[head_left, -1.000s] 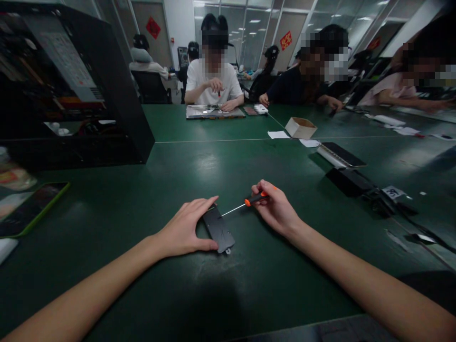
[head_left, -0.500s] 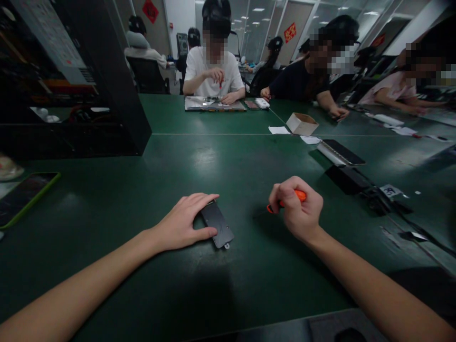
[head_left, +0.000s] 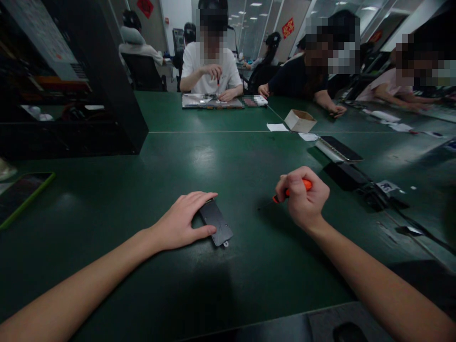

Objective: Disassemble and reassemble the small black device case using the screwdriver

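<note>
A flat dark grey rectangular part [head_left: 218,224], with a small metal tab at its near end, lies on the green table [head_left: 142,294]. My left hand [head_left: 187,216] grips it by its edges, fingers over the far end and thumb along the near left side. To the right, my right hand [head_left: 302,197] is closed in a fist round the orange and black handle of a screwdriver [head_left: 307,185]. Its thin shaft points left and down, towards the table, apart from the grey part.
A phone in a green case [head_left: 26,194] lies at the left, below a black cabinet [head_left: 121,109]. Towards the right are a small open box [head_left: 300,121], a dark flat device [head_left: 340,148] and black cables [head_left: 377,199]. A co-worker in white [head_left: 210,66] sits opposite.
My right hand has moved slightly right and away from me with the screwdriver, further from the grey part. The left hand keeps its hold. The view has shifted a little.
</note>
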Tool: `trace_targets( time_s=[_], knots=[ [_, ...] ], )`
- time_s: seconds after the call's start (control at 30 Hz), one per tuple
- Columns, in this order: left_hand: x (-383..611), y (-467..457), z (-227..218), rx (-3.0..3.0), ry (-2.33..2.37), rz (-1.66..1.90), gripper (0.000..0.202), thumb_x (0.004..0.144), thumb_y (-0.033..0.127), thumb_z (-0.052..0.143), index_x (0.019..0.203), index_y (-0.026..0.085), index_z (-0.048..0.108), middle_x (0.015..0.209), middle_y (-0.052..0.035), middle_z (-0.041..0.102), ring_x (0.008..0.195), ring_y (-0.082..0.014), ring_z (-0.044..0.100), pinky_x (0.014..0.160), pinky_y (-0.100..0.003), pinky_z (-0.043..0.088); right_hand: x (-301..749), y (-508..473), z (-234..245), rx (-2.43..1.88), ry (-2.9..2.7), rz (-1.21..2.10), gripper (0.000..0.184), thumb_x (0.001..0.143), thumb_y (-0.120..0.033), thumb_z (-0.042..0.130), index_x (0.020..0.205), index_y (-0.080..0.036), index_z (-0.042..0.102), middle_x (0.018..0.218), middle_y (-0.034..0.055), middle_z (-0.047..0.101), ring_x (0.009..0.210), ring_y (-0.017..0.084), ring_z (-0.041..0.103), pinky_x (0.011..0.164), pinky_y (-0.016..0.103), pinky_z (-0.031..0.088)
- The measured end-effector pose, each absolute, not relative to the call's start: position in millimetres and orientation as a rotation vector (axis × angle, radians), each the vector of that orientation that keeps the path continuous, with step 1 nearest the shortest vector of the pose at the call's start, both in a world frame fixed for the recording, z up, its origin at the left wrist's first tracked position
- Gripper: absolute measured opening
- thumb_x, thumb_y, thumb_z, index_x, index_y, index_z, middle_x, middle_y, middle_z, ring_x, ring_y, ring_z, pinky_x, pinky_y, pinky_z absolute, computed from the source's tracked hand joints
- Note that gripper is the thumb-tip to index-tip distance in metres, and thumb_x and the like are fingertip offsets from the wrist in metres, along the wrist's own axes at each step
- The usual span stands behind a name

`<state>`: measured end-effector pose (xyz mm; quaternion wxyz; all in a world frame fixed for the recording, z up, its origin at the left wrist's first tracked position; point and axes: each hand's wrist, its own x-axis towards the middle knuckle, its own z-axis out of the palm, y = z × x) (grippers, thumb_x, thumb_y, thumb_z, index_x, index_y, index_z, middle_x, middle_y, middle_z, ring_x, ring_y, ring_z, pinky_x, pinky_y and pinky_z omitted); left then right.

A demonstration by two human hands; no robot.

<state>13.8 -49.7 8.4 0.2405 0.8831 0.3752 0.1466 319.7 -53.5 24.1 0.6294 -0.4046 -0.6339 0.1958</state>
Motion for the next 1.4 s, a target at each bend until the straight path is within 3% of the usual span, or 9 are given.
trace_targets(
  time_s=[0.17, 0.33, 0.57, 0.73, 0.83, 1.1, 1.4],
  knots=[
    [14.4, -50.3, 10.2, 2.412, 1.023, 0.397, 0.075, 0.094, 0.059, 0.063, 0.156, 0.025, 0.038, 0.155, -0.0115, 0.051, 0.141, -0.0362, 0.046, 0.115, -0.052, 0.038, 317.2, -57.3, 20.7, -0.853, -1.530, 0.412, 0.033, 0.101, -0.043, 0.057, 0.073, -0.026, 0.054, 0.049, -0.0051, 0.054, 0.042, 0.013, 0.051, 0.049, 0.031, 0.038],
    [13.6, -50.4, 10.2, 2.410, 1.015, 0.405, 0.074, 0.094, 0.059, 0.063, 0.156, 0.026, 0.039, 0.155, -0.0115, 0.051, 0.141, -0.0373, 0.047, 0.115, -0.054, 0.038, 315.3, -60.5, 21.6, -0.896, -1.539, 0.423, 0.036, 0.099, -0.048, 0.059, 0.072, -0.026, 0.054, 0.049, -0.0041, 0.056, 0.042, 0.013, 0.050, 0.049, 0.031, 0.038],
    [13.8, -50.4, 9.0, 2.390, 1.022, 0.414, 0.078, 0.092, 0.062, 0.064, 0.157, 0.028, 0.036, 0.156, -0.0111, 0.049, 0.141, -0.0377, 0.046, 0.115, -0.054, 0.038, 301.2, -53.0, 28.0, -0.889, -1.541, 0.591, 0.038, 0.099, -0.053, 0.057, 0.073, -0.026, 0.051, 0.048, -0.0051, 0.052, 0.041, 0.012, 0.043, 0.045, 0.029, 0.029],
    [16.9, -56.8, 5.3, 2.296, 1.150, 0.391, 0.101, 0.072, 0.064, 0.081, 0.153, 0.025, 0.034, 0.151, -0.0158, 0.049, 0.135, -0.0427, 0.048, 0.107, -0.058, 0.046, 293.9, -37.4, 30.5, -0.907, -1.548, 0.690, 0.041, 0.096, -0.058, 0.059, 0.072, -0.027, 0.049, 0.047, -0.0058, 0.049, 0.040, 0.011, 0.040, 0.044, 0.029, 0.028],
    [19.9, -61.8, 3.6, 2.272, 1.199, 0.398, 0.103, 0.064, 0.063, 0.086, 0.145, 0.023, 0.036, 0.150, -0.0175, 0.045, 0.136, -0.0440, 0.046, 0.108, -0.060, 0.046, 295.0, -29.6, 30.8, -0.895, -1.505, 0.698, 0.041, 0.098, -0.057, 0.058, 0.072, -0.027, 0.047, 0.046, -0.0070, 0.048, 0.038, 0.010, 0.040, 0.042, 0.028, 0.027],
    [20.8, -64.9, -1.1, 2.264, 1.187, 0.463, 0.095, 0.069, 0.055, 0.085, 0.143, 0.023, 0.033, 0.155, -0.0181, 0.042, 0.142, -0.0422, 0.042, 0.112, -0.062, 0.041, 306.2, -17.4, 29.2, -0.876, -1.396, 0.771, 0.044, 0.094, -0.060, 0.060, 0.070, -0.026, 0.045, 0.043, -0.0087, 0.041, 0.035, 0.009, 0.038, 0.040, 0.027, 0.027],
    [16.1, -63.9, -7.3, 2.304, 1.160, 0.481, 0.092, 0.072, 0.058, 0.083, 0.141, 0.028, 0.030, 0.159, -0.0166, 0.038, 0.144, -0.0435, 0.039, 0.111, -0.067, 0.040, 325.3, 12.1, 8.4, -1.131, -1.208, 0.703, 0.047, 0.096, -0.063, 0.055, 0.070, -0.026, 0.044, 0.041, -0.0070, 0.047, 0.039, 0.009, 0.038, 0.046, 0.027, 0.033]
  ],
)
